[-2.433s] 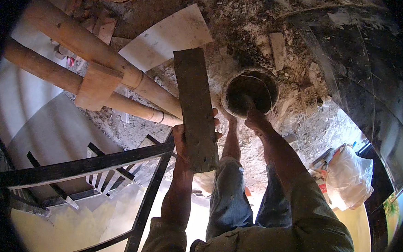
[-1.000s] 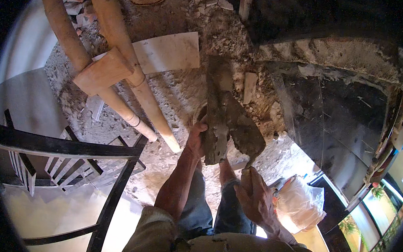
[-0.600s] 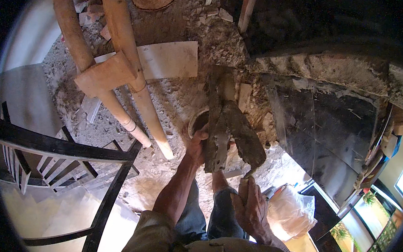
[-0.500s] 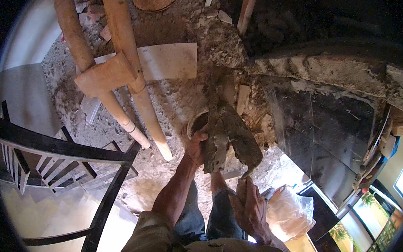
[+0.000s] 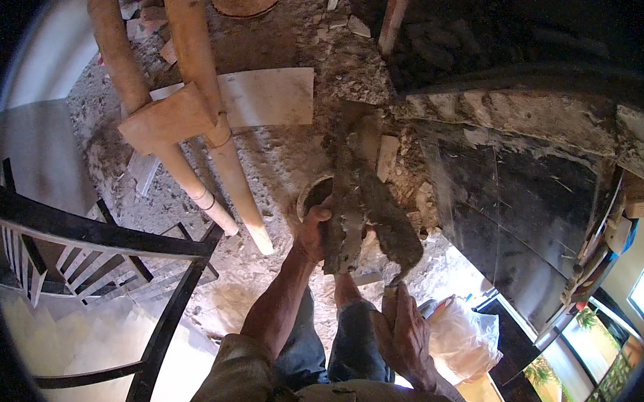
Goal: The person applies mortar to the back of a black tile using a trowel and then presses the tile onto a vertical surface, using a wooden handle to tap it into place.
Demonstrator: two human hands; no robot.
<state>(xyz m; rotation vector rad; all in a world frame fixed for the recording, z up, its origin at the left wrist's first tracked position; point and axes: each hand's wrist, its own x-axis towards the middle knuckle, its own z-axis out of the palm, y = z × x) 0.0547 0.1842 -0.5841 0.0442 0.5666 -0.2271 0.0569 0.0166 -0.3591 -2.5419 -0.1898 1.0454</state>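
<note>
My left hand point(image 5: 312, 233) is closed around the near left edge of a long narrow strip point(image 5: 347, 236) coated in wet grey mortar. A trowel point(image 5: 397, 239) with mortar over its blade lies against the strip's right side. Its handle sits in my right hand point(image 5: 406, 331), fingers wrapped round it. Just beyond my left hand shows a round rim point(image 5: 311, 193), partly hidden by the strip; I cannot tell what it belongs to.
Two long wooden poles point(image 5: 191, 53), joined by a short board point(image 5: 171, 118), slant at the left. A dark railing point(image 5: 99, 233) borders the stairs. Rubble and a pale panel point(image 5: 266, 96) lie ahead. To the right are a dark slab point(image 5: 514, 198) and a plastic bag point(image 5: 465, 335).
The trowel has shifted very slightly to the right and towards me along the strip. Both hands keep their hold.
</note>
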